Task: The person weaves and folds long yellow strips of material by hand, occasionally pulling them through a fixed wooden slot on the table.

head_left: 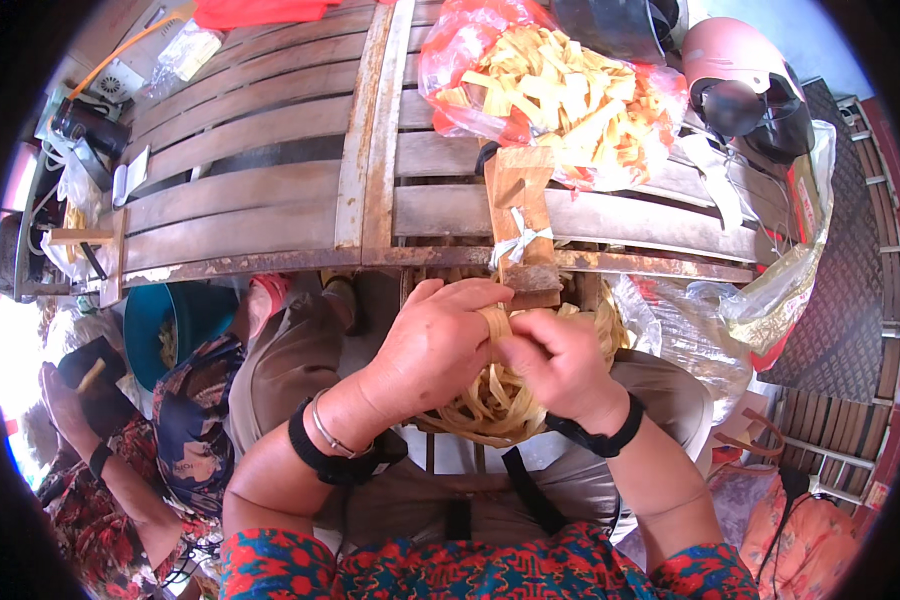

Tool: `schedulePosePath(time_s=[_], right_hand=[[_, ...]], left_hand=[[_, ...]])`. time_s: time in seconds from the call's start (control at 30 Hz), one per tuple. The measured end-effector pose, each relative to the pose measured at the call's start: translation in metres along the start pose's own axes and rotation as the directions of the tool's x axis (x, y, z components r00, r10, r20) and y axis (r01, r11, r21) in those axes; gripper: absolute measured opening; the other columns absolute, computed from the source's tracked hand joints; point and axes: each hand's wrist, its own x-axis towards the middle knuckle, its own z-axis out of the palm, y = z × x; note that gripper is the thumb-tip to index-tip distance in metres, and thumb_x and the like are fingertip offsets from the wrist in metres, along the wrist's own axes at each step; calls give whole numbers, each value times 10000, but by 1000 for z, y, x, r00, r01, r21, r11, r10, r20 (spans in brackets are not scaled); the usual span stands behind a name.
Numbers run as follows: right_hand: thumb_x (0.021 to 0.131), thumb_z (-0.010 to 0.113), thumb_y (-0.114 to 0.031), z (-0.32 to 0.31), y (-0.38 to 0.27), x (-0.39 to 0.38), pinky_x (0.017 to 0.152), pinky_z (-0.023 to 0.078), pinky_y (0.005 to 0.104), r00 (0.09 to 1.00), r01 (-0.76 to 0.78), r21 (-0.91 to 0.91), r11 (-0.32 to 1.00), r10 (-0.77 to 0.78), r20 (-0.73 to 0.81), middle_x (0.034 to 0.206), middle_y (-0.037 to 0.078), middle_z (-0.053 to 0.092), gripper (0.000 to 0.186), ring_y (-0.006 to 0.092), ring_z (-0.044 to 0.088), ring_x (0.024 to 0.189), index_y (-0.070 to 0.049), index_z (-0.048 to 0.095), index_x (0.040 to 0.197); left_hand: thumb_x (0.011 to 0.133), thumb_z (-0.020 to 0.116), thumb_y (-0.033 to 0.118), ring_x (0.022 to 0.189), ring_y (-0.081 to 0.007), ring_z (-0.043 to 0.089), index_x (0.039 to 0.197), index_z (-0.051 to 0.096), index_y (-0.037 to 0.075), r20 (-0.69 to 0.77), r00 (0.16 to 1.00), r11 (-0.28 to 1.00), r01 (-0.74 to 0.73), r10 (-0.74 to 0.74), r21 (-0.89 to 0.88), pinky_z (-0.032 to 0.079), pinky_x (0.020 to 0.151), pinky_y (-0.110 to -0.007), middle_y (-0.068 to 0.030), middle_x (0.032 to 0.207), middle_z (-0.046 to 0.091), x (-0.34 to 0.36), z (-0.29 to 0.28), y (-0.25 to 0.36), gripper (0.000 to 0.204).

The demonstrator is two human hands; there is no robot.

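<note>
My left hand [432, 338] and my right hand [562, 362] meet at the table's front edge, both closed on a flat pale yellow strip [496, 322]. Its exact kind I cannot tell. Just beyond my fingers, a wooden block [522, 185] juts over the edge with a white tie [520, 240] wound round it. Below my hands, a heap of long yellowish strips [490, 408] lies between my knees; what holds it is mostly hidden. On the table past the block, a red and clear plastic bag [448, 62] lies open, full of short pale yellow pieces [560, 85].
The slatted table [260, 190] has a rusty metal front edge. A pink helmet [735, 50] sits at the far right. At left, another person's hand [65, 400] is near a teal bucket [215, 310]. Clear plastic sheeting [705, 335] hangs by my right knee.
</note>
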Motion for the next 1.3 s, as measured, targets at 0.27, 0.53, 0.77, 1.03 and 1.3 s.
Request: schedulePosePath(time_s=[0.27,0.53,0.77,1.03,1.3], right_hand=[[964,472,-315,-10,-5,2,446,314,251,871,-455,347,820,328,366,544,18,469,370,115,407,447,-7,590,796],[977,421,-431,-16,8,-2,438,190,211,734,-678,667,308,250,631,538,-68,315,471,40,246,456,-31,579,786],[914,599,-315,-22,-6,7,469,263,194,755,-656,531,537,460,467,593,-64,432,329,29,334,517,-23,609,764],[837,685,-79,-26,20,28,556,378,179,921,-222,115,968,247,-300,698,-61,540,77,15,448,625,-37,622,822],[793,713,-205,-29,49,42,568,489,345,886,-229,-348,909,47,-462,725,100,628,154,257,615,618,-84,619,780]], left_hand=[[740,659,-8,937,-230,614,765,625,-17,-48,995,884,52,-83,-465,469,823,-327,-108,1000,622,9,-18,3,43],[833,680,100,863,-126,605,949,606,3,122,899,474,333,-421,-815,492,776,-256,-61,900,639,13,-36,-7,168],[826,691,73,545,-65,526,876,586,50,435,811,125,515,-391,-848,407,455,-187,-14,674,584,2,-9,-4,119],[866,650,122,576,-39,497,903,584,55,223,791,212,403,-570,-890,430,502,-192,16,676,557,30,12,-11,102],[845,675,140,707,-109,572,923,637,-15,-67,690,593,564,-721,-574,477,648,-249,-42,807,643,37,24,-39,178]])
